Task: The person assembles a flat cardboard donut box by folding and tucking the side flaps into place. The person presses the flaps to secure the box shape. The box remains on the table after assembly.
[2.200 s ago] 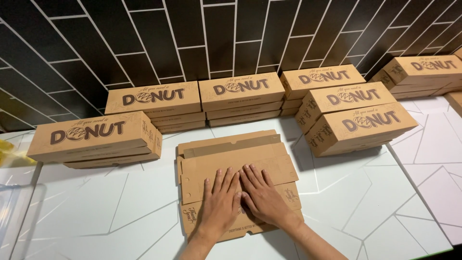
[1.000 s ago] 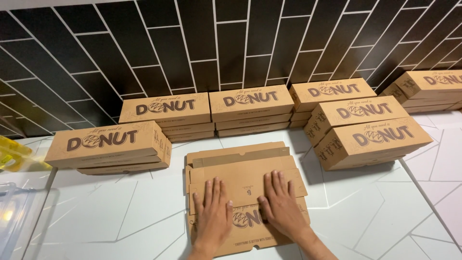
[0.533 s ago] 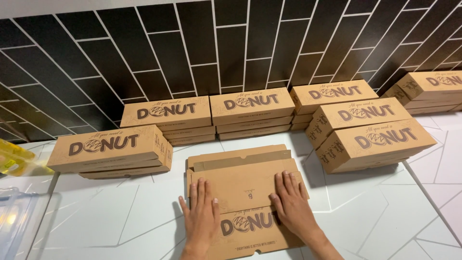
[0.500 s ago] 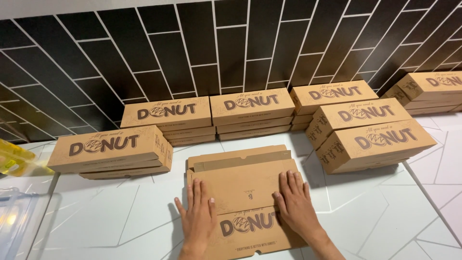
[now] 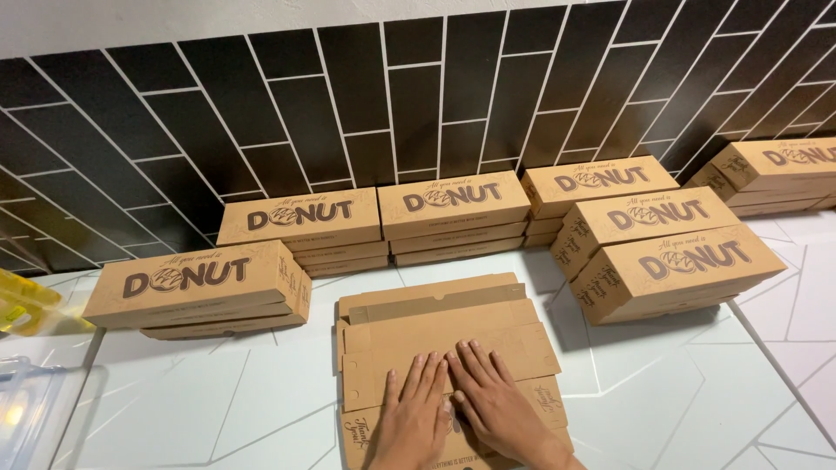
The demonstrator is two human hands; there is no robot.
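A flat, unfolded brown cardboard box [image 5: 440, 335] lies on the white counter [image 5: 662, 400] right in front of me. My left hand [image 5: 416, 416] and my right hand [image 5: 492, 402] rest palm down on its near half, side by side and almost touching, fingers spread and pointing away from me. Neither hand grips anything. The box's near flap is partly hidden under my hands.
Folded brown boxes stand in stacks along the black tiled wall: one at the left [image 5: 200, 287], two behind [image 5: 305, 228] [image 5: 455, 213], several at the right [image 5: 675, 270]. A yellow object [image 5: 22, 305] and a clear plastic tub [image 5: 35, 409] sit at the far left edge.
My hands were apart at the flat box's left and right sides; they have slid together to its middle. The view has shifted slightly.
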